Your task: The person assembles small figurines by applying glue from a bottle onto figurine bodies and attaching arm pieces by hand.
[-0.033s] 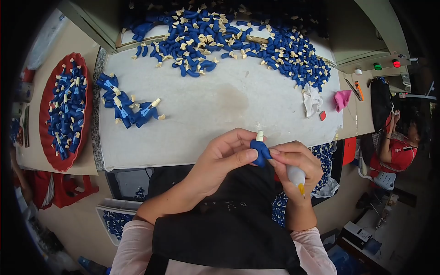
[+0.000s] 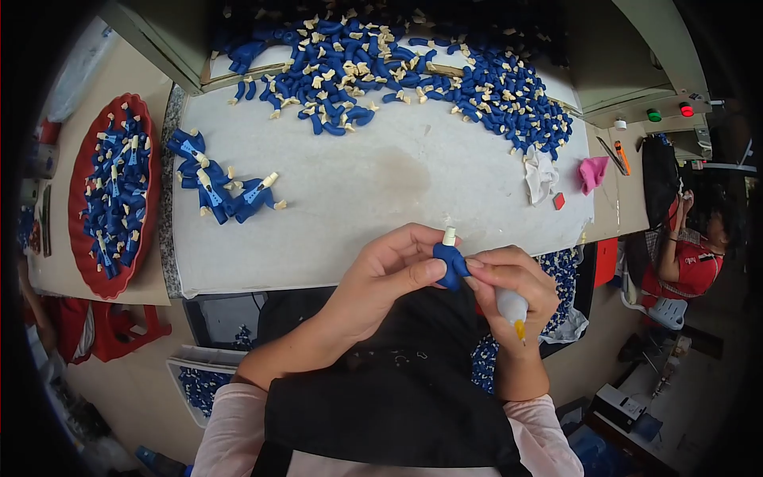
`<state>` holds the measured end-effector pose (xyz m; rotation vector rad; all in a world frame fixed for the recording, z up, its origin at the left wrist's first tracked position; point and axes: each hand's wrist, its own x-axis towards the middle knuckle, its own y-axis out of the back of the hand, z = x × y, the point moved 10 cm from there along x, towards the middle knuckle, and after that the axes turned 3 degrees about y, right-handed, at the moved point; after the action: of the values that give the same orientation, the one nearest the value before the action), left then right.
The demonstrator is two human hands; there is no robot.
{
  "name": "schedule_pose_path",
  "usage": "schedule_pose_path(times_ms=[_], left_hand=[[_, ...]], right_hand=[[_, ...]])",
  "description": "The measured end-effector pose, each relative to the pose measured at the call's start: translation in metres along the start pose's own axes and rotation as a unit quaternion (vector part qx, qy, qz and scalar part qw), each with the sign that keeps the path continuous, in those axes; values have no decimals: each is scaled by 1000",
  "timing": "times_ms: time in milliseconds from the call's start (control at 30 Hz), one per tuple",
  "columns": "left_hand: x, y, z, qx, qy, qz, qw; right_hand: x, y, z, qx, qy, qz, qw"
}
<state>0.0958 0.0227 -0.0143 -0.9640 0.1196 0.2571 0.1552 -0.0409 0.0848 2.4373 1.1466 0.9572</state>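
My left hand [image 2: 387,266] is closed round a small blue figurine body [image 2: 451,265] with a cream neck peg [image 2: 450,236] pointing up. On its other side, my right hand's [image 2: 520,282] thumb and fingertips pinch the blue piece; whether they grip a separate arm there is hidden. The same hand keeps a white squeeze bottle [image 2: 511,303] in its curled fingers, the yellow needle tip [image 2: 520,327] aimed down toward my wrist. Both hands are over the near edge of the white worktop [image 2: 334,199].
Loose blue arms with cream hands [image 2: 350,75] cover the back. Several blue bodies [image 2: 226,187] lie at left, beside a red scalloped tray [image 2: 82,238] of more. At right are a white cloth [image 2: 540,176], a pink cloth [image 2: 591,172] and an orange cutter [image 2: 624,159]. A person [image 2: 699,254] sits far right.
The squeeze bottle's yellow tip has shifted very slightly left in my right hand. Both hands stay on the blue body in nearly the same place.
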Motion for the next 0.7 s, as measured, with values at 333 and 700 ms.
schedule_pose_path(times_ms=[333,700], left_hand=[[-3,-1,1,10,-19,2,1000],[-5,-2,5,44,-29,25,998]], right_hand=[[0,-1,-14,-51,75,-5,996],[1,-5,-23,-90,125,-47,987]])
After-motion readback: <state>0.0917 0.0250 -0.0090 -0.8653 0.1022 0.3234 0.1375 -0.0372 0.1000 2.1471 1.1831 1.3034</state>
